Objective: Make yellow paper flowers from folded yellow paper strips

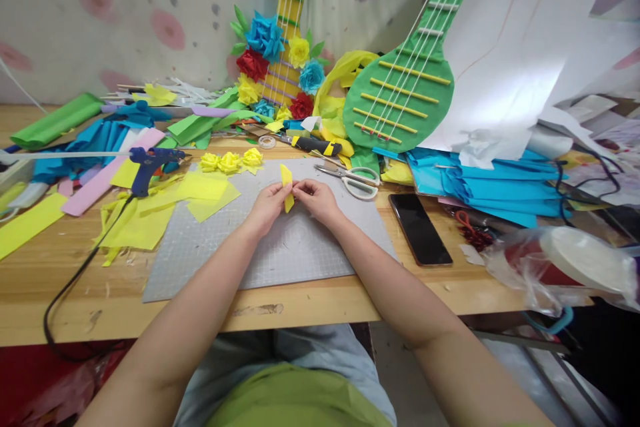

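Note:
A narrow folded strip of yellow paper (287, 177) stands upright between my hands, above the grey cutting mat (300, 250). My left hand (270, 205) pinches it from the left. My right hand (316, 199) has its fingertips drawn together against the strip's right edge; whether they grip it is hard to tell. Several yellow paper flowers (230, 162) lie at the mat's back left edge, with loose yellow sheets (203, 190) in front of them. White-handled scissors (357, 180) rest just beyond my right hand.
A blue glue gun (145, 170) with a black cord lies at left. A black phone (420, 229) is right of the mat. Green (400, 100) and yellow (295, 7) paper instruments stand behind, among coloured paper. A plastic-wrapped container (575, 260) sits at far right.

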Demonstrator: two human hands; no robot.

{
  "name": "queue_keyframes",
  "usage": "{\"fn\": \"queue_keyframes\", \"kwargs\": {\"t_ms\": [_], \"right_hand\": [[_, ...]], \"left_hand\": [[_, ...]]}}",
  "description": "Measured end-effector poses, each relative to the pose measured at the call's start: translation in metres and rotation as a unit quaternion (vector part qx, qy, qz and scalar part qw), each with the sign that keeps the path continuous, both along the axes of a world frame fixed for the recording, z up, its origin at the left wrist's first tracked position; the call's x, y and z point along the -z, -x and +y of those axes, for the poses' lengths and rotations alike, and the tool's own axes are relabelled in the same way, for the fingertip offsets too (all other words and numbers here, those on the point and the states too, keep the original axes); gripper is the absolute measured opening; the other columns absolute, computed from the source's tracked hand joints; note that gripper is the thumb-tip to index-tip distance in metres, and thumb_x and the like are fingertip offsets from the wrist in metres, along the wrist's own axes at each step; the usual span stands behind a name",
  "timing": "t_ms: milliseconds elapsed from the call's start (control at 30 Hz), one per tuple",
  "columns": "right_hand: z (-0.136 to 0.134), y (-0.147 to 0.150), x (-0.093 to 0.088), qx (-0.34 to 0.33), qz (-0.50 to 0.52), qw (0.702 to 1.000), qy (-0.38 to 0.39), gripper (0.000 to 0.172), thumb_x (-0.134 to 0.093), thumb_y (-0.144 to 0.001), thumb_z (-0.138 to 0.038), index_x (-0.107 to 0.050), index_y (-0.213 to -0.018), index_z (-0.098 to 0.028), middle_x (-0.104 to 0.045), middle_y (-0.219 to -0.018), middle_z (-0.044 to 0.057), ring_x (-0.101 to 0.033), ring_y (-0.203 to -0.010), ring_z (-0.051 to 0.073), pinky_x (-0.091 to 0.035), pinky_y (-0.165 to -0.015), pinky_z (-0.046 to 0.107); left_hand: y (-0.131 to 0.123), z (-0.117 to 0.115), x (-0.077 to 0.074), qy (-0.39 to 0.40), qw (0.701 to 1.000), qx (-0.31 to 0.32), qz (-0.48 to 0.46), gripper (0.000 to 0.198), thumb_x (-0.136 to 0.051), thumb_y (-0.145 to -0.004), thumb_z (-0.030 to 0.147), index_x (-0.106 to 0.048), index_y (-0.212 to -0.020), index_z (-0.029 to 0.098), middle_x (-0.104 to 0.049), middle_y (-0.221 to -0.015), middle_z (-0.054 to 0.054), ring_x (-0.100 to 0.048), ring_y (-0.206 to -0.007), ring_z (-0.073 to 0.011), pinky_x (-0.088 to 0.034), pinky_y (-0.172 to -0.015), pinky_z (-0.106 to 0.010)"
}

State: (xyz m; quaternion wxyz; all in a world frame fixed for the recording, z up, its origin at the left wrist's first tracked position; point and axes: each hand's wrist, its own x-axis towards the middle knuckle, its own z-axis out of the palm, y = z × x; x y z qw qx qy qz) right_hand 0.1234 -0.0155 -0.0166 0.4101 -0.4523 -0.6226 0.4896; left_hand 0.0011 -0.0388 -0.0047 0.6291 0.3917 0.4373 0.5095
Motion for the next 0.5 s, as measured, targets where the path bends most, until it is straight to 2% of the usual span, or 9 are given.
{"fn": "queue_keyframes", "kwargs": {"t_ms": [100, 233, 333, 500], "right_hand": [[0.000, 0.000, 0.001, 0.015, -0.024, 0.999, -0.021, 0.020, -0.055, -0.069, -0.038, -0.057, -0.068, -0.018, -0.061, -0.071, -0.001, -0.053, -0.065, 0.010, -0.042, -0.065, 0.023], [0.001, -0.004, 0.003, 0.054, -0.073, 0.995, -0.032, 0.024, -0.055, -0.070, -0.042, -0.059, -0.071, -0.018, -0.057, -0.065, -0.002, -0.049, -0.061, 0.010, -0.038, -0.060, 0.023], [0.000, -0.007, 0.004, 0.060, -0.083, 0.994, -0.021, 0.025, -0.055, -0.070, -0.043, -0.058, -0.070, -0.018, -0.055, -0.063, -0.002, -0.046, -0.059, 0.010, -0.036, -0.056, 0.023], [0.006, -0.009, 0.000, 0.024, -0.119, 0.992, -0.034, 0.020, -0.054, -0.072, -0.038, -0.059, -0.073, -0.019, -0.057, -0.066, -0.001, -0.048, -0.061, 0.011, -0.037, -0.058, 0.024]], "left_hand": [[-0.001, 0.001, -0.001, -0.001, 0.999, -0.044, 0.012, 0.023, -0.063, -0.071, 0.034, -0.064, -0.079, 0.013, -0.067, -0.076, -0.005, -0.062, -0.075, -0.0136, -0.047, -0.071, -0.025], [0.008, 0.004, -0.003, 0.010, 0.993, -0.118, -0.023, 0.018, -0.055, -0.079, 0.029, -0.060, -0.081, 0.012, -0.068, -0.081, -0.008, -0.064, -0.075, -0.0139, -0.049, -0.075, -0.030], [0.018, 0.005, -0.003, 0.026, 0.989, -0.136, -0.043, 0.016, -0.050, -0.082, 0.024, -0.059, -0.084, 0.011, -0.068, -0.081, -0.009, -0.065, -0.074, -0.0135, -0.050, -0.077, -0.032], [0.028, 0.008, -0.004, 0.039, 0.986, -0.150, -0.058, 0.016, -0.046, -0.084, 0.021, -0.058, -0.083, 0.011, -0.067, -0.076, -0.008, -0.064, -0.068, -0.0124, -0.051, -0.074, -0.032]]}}
